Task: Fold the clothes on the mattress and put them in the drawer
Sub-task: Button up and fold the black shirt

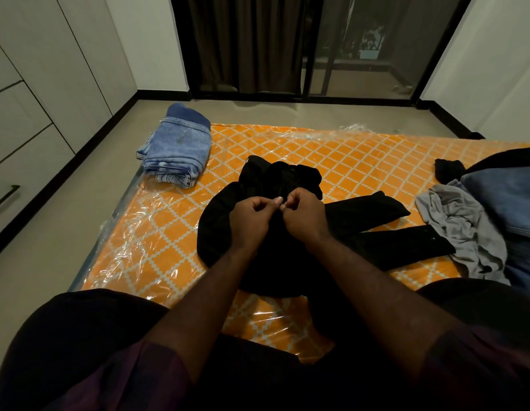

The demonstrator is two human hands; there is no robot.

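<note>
A black shirt (275,179) lies spread on the orange patterned mattress (347,155), its sleeves stretching out to the right. My left hand (252,218) and my right hand (305,218) meet over the shirt's front, fingertips pinched on the black fabric at one small spot. A stack of folded blue jeans (177,149) sits at the mattress's far left corner. A loose pile with a grey garment (462,223) and blue denim (507,197) lies at the right edge.
White wardrobe with drawers (23,149) lines the left wall, a dark handle low down. Clear plastic film covers the mattress. Dark curtains and a glass sliding door (317,46) stand beyond the far floor. My knees are at the near edge.
</note>
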